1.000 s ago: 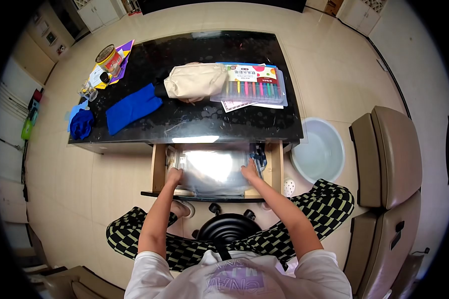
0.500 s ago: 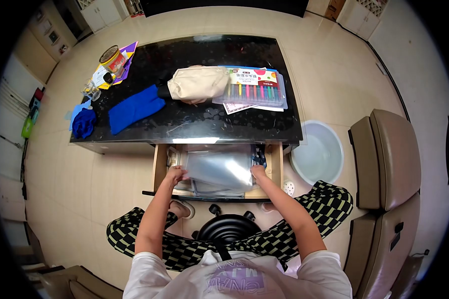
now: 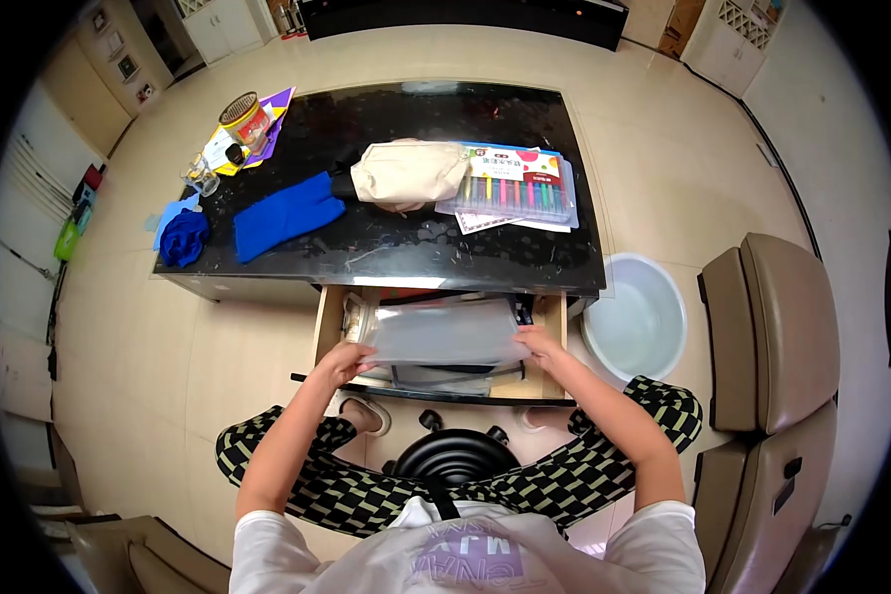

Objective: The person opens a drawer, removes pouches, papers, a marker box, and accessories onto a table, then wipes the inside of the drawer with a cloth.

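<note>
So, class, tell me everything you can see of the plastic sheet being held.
The plastic sheet is cloudy, see-through and roughly rectangular, wider than it is deep. It looks thin and bendy, with a pale shine. The left hand grips it near its left corner, the right hand at its right side, over the open drawer. One layer or several, I cannot tell.

A pale round basin (image 3: pixel 636 319) stands near a brown sofa (image 3: pixel 787 337).
</note>
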Action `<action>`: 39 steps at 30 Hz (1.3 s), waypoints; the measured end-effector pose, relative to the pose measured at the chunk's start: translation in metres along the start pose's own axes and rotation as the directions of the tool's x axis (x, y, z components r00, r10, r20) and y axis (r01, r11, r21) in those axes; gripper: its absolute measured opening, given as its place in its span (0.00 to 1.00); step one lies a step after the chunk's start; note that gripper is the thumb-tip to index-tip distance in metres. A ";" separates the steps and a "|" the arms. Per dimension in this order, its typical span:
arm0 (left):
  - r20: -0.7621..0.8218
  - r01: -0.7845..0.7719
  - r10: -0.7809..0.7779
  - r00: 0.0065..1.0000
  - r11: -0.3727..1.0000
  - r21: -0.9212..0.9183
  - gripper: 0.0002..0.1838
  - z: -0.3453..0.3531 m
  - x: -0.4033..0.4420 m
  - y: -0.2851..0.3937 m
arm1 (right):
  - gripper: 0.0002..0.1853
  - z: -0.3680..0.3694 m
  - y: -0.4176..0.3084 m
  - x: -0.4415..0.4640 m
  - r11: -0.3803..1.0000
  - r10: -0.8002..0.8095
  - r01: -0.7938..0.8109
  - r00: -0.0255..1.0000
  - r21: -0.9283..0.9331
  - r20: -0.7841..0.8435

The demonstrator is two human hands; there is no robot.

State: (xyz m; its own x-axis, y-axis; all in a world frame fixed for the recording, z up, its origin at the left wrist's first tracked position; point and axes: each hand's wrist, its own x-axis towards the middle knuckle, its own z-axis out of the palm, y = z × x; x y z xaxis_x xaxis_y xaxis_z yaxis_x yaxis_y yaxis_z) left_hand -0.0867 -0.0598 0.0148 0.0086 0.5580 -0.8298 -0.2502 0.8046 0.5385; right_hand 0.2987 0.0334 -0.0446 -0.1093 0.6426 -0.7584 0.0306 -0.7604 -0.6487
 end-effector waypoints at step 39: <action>0.215 -0.850 0.899 0.383 0.251 0.464 0.21 0.204 0.012 0.216 | 0.16 -0.102 -0.216 0.006 0.778 -0.614 0.616 0.706 -0.121 -0.353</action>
State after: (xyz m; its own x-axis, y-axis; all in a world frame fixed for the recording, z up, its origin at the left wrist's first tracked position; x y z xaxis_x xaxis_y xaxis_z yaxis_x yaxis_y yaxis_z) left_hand 0.0569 0.1621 0.1508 -0.0136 0.9801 0.1979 0.3787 -0.1781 0.9082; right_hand 0.3930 0.2106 0.0846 0.2545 0.9537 -0.1600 0.0767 -0.1848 -0.9798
